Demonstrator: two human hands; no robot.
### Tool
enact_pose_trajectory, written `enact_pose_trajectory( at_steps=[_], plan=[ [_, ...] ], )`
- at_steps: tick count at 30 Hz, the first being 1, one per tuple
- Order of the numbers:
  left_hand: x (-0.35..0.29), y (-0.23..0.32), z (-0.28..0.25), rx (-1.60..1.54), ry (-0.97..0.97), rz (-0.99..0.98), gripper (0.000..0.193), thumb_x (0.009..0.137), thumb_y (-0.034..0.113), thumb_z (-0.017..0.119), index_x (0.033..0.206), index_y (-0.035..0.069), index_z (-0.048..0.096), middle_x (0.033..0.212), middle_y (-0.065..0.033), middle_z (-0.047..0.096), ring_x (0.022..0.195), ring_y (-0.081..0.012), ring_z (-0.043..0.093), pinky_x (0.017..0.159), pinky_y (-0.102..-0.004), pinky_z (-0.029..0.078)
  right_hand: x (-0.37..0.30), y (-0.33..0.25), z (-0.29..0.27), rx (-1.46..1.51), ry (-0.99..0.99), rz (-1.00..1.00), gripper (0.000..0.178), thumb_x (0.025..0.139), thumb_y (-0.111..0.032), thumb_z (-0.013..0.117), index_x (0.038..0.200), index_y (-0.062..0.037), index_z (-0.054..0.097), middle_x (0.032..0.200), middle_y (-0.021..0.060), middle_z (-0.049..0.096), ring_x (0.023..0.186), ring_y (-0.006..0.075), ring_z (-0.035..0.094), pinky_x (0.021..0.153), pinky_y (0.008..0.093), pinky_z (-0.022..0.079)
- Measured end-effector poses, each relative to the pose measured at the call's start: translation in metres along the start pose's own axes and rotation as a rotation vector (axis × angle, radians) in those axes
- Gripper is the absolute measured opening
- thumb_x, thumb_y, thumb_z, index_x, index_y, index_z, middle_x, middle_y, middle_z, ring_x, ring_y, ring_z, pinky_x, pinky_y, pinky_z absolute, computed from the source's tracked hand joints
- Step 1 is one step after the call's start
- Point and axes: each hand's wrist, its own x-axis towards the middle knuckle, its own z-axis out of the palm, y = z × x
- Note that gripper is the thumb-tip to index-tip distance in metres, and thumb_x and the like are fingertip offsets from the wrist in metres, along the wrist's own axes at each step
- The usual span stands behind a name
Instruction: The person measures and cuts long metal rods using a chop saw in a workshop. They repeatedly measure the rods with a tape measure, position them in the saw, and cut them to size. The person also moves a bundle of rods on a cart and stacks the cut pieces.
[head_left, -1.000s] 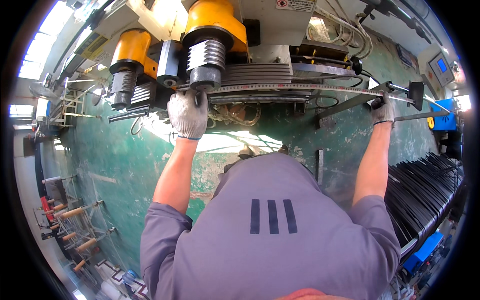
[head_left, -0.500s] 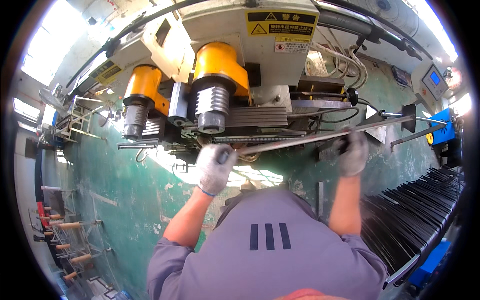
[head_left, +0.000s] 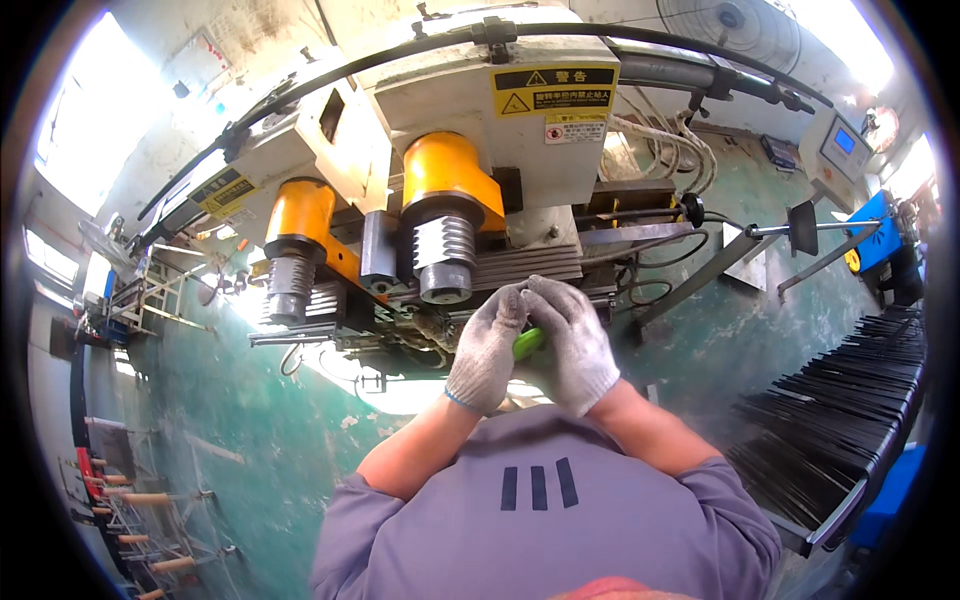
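Observation:
My two hands meet in front of the machine, both in pale knitted work gloves. My left hand (head_left: pixel 486 350) is closed, its fingertips against those of the right. My right hand (head_left: pixel 575 345) curls round a bright green object (head_left: pixel 528 343), which shows only in part between the palms; its kind is hidden. Whatever else lies at the fingertips is too small to make out. Just beyond them is the machine's ridged metal bed (head_left: pixel 525 268). A ribbed metal spindle (head_left: pixel 444 250) under a yellow housing (head_left: pixel 450 175) hangs to the left of my hands.
A second yellow housing (head_left: pixel 300 215) stands further left. At the right, a metal arm carries a black flared stop (head_left: pixel 802 228). A rack of thin black rods (head_left: pixel 830 430) stands near my right elbow. Racks with wooden-handled pieces (head_left: pixel 150 498) are at the far left.
My right hand has come left to meet my left hand, which moved slightly right. The long pale strip between them is no longer seen, and the green object now shows.

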Motion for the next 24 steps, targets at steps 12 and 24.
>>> enact_pose_trajectory(
  at_steps=[12,24],
  plan=[
    [-0.022,0.021,-0.019,0.094,-0.017,0.091,0.077,0.117,0.061,0.059,0.158,-0.004,0.060,0.128,-0.0114,0.078,0.112,-0.0171,0.073,0.102,-0.0357,0.060,0.174,0.070,-0.103,-0.243,0.412,-0.072,0.069,0.092,-0.051,0.087,0.135,0.0000,0.070,0.119,0.0222,0.079,0.106,0.0427,0.080,0.095,0.0523,0.064],
    [-0.108,-0.028,-0.016,0.178,0.476,-0.056,0.049,0.119,0.043,0.063,0.144,0.002,0.073,0.121,-0.0064,0.080,0.110,-0.0139,0.073,0.100,-0.0339,0.060,0.406,0.243,-0.126,-0.524,0.045,0.036,0.044,0.110,-0.043,0.068,0.137,-0.0106,0.081,0.137,0.0123,0.082,0.120,0.0240,0.077,0.108,0.0423,0.059]
  ],
)
